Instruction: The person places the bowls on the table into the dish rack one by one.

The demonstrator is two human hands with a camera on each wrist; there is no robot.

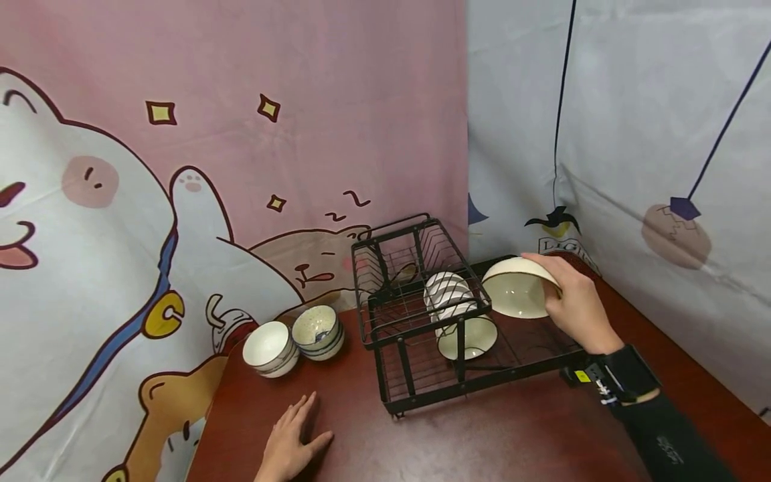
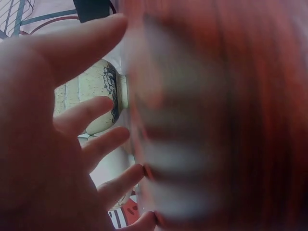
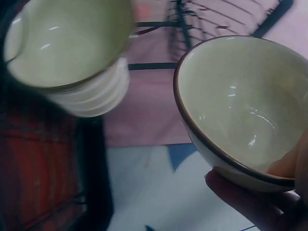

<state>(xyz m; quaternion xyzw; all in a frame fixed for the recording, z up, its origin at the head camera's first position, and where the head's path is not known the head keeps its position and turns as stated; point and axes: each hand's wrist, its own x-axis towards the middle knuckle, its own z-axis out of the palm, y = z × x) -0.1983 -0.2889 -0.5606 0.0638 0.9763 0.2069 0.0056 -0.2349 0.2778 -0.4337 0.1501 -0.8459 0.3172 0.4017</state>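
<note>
The right hand [image 1: 575, 301] holds one cream bowl [image 1: 519, 294] by its rim; thumb is inside, fingers are outside. This bowl is tilted, with the mouth toward the wearer, and it is in the air. Just left of this grip, a row of bowls [image 1: 448, 294] stands on edge in the black dish rack [image 1: 494, 378]. Far to the left of the grip, the left hand [image 1: 290, 442] holds nothing, its fingers spread apart at the table [image 1: 512, 435]; beyond its fingertips are a white stack [image 1: 271, 351] and a patterned stack [image 1: 319, 335], both of bowls. The patterned stack bears dark blue marks; I cannot tell if they are letters. Behind the grip, the wall cloth [image 1: 557, 245] shows the letters "LIG". Below the grip, the dark sleeve [image 1: 674, 435] carries small pale writing, too small for reading.
</note>
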